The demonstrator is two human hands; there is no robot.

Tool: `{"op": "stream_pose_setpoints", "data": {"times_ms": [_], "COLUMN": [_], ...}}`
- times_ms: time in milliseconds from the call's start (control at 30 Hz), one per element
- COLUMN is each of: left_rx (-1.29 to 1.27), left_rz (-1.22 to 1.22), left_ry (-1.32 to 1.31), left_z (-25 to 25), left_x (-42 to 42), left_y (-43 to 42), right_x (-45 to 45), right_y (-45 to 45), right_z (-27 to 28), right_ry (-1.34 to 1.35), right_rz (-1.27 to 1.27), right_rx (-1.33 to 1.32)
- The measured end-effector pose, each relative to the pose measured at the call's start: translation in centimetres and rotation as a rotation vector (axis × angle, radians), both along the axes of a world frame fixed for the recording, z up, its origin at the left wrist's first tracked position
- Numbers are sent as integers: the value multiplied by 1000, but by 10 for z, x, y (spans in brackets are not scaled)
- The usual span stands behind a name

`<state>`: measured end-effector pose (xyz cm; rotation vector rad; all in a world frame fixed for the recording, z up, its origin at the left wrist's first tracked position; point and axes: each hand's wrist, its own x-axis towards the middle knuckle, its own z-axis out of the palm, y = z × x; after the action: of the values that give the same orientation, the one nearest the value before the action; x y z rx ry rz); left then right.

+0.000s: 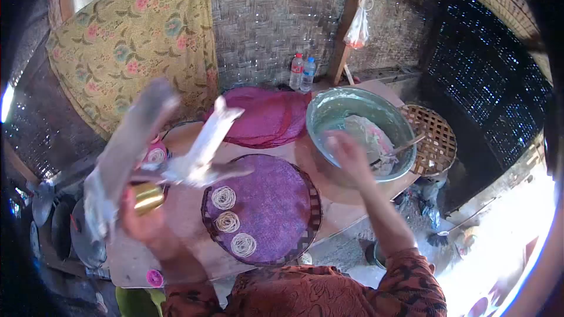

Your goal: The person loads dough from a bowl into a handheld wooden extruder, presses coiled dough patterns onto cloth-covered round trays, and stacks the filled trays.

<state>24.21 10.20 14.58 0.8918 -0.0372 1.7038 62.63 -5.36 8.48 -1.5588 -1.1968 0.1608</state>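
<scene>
My left hand (144,223) is closed around a wooden press (202,147) with several arms, smeared with white dough and blurred by motion. A shiny gold-coloured cylinder (148,198) sits by its fingers. Over the near rim of a large green-grey basin (320,111) is my right hand (351,155), its fingers smeared by motion. Inside the basin lies a lump of whitish dough (364,129) with a wooden stick (411,144) beside it. Between my hands, a round woven tray (315,208) carries purple cloth (270,199) and three coiled nests of pale strands (244,245) along its left side.
Pink-purple cloth (258,114) lies behind the tray. Two bottles (296,70) stand at the woven wall. A woven basket (432,135) is right of the basin. A pink ring-shaped item (154,278) rests near the table's front left. A plastic bag (356,29) hangs from the post.
</scene>
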Motion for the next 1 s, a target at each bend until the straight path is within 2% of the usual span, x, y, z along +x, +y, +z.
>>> {"op": "stream_pose_setpoints", "data": {"times_ms": [33, 100, 167, 200, 233, 300, 333, 367, 400, 467, 533, 600, 700, 733, 767, 800, 833, 933, 1000], "left_rx": [-50, 23, -25, -59, -62, -34, -29, -66, -107, -185, -245, -289, -321, -321, -318, -310, -301, -237, -144], "left_rz": [249, 474, 580, 776, 767, 733, 724, 817, 909, 1037, 1106, 1134, 1121, 1110, 1104, 1090, 1069, 985, 921], "left_ry": [-11, 148, 230, 228, 236, 423, 485, 528, 565, 628, 688, 747, 822, 841, 863, 892, 919, 1020, 1093], "left_z": [0, -10, -22, 3, 4, -15, -24, -23, -19, -19, -22, -27, -38, -42, -46, -49, -53, -61, -62], "left_x": [-14, -56, -100, -73, -83, -135, -164, -172, -168, -171, -169, -162, -139, -128, -114, -105, -93, -60, -33], "left_y": [-2, -11, -25, -39, -47, -57, -60, -73, -81, -102, -120, -130, -138, -139, -138, -136, -134, -124, -111], "right_x": [17, 84, 159, 184, 205, 226, 234, 239, 219, 178, 172, 180, 194, 213, 239, 239, 243, 220, 210], "right_y": [-17, -51, -76, -89, -102, -111, -108, -103, -98, -89, -84, -79, -52, -46, -40, -37, -42, -61, -74], "right_z": [23, 43, 36, 19, -4, -19, -21, -22, 0, 40, 58, 65, 44, 9, -40, -55, -66, -50, -42], "right_ry": [37, -541, -950, -944, -1166, -1392, -1240, -1079, -992, -1042, -1089, -1099, -1163, -1165, -1209, -1251, -1256, -1198, -1161], "right_rz": [-116, -305, -441, -441, -468, -496, -345, -184, -105, -135, -170, -184, -150, -148, -170, -192, -189, -31, 35], "right_rx": [-23, -253, -779, -787, -965, -1141, -1307, -1461, -1427, -1479, -1527, -1282, -1127, -1121, -1231, -1341, -1336, -1148, -1140]}}
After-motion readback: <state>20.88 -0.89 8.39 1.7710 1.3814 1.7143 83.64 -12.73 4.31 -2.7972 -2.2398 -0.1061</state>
